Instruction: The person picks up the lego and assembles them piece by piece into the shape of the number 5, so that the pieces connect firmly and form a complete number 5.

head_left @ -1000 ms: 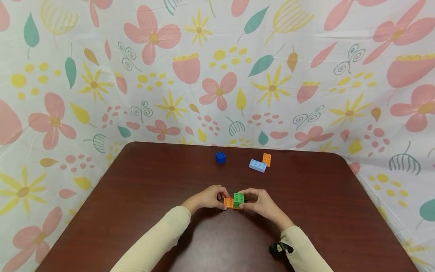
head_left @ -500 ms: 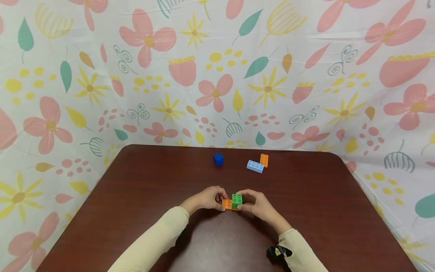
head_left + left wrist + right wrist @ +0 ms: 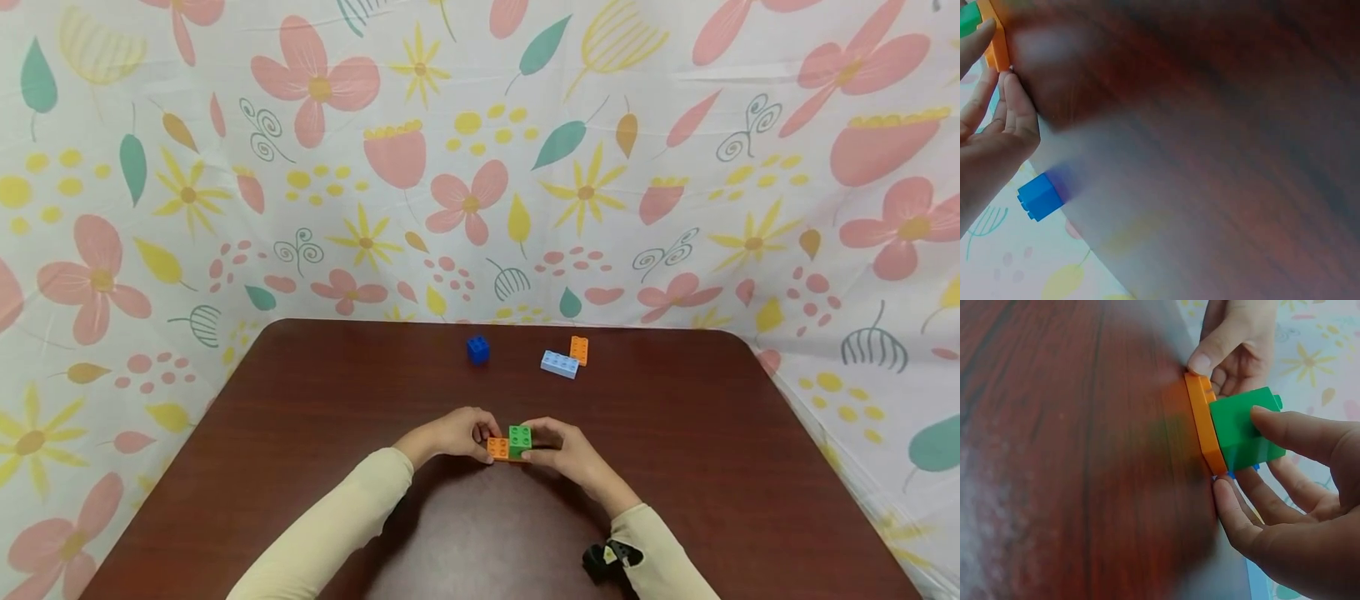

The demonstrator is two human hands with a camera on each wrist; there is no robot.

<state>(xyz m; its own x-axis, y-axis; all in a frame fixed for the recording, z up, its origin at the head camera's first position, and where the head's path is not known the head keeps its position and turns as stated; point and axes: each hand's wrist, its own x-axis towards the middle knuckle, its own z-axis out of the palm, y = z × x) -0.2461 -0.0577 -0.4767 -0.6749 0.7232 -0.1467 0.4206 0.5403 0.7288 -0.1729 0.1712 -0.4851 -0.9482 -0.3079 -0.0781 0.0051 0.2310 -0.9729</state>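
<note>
From the head, the left hand (image 3: 450,434) pinched the orange brick (image 3: 497,448) and the right hand (image 3: 564,450) held the green brick (image 3: 520,439) on it, unchanged from before. Left wrist: blue cube (image 3: 1039,197) lay beyond. Right wrist: green sat flush, seemingly joined.

Left hand (image 3: 450,435), right hand (image 3: 564,448) and orange-green brick pair (image 3: 510,443) sit slightly further left in head view; whole scene shifted alike, grip unchanged.
</note>
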